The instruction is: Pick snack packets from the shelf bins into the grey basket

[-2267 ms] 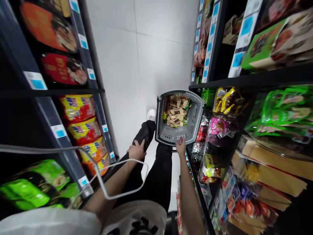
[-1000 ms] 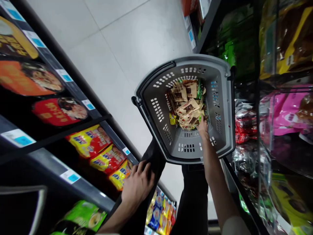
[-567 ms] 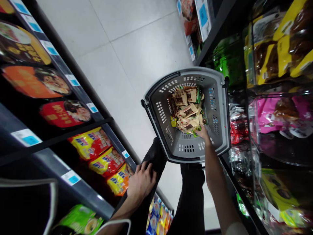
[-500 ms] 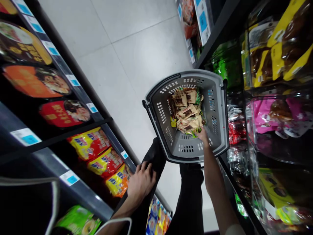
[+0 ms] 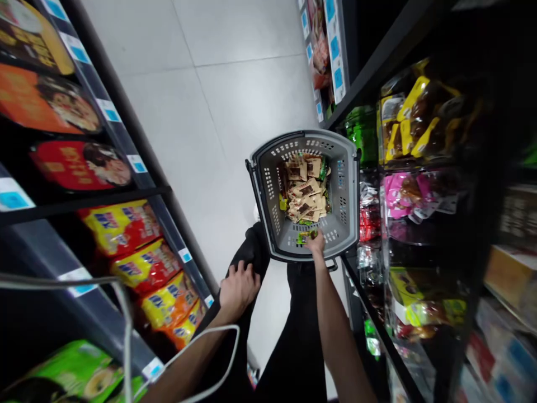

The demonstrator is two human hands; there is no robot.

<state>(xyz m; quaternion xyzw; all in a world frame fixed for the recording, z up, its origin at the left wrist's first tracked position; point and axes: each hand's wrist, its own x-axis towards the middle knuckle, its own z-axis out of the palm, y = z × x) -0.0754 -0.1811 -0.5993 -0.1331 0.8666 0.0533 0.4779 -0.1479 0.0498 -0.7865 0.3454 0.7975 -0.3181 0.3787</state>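
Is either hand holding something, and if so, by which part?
The right hand holds a small green packet by one end, inside the basket; the left hand rests on a knee.

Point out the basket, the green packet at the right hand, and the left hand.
Basket (image 5: 350,196): head view, inner wall.
Green packet (image 5: 302,238): head view, exposed end.
Left hand (image 5: 238,287): head view, back of the hand.

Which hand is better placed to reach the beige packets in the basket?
Probably the right hand: it is inside the basket, near the beige packets, though holding a green packet. The left hand rests on the leg, outside.
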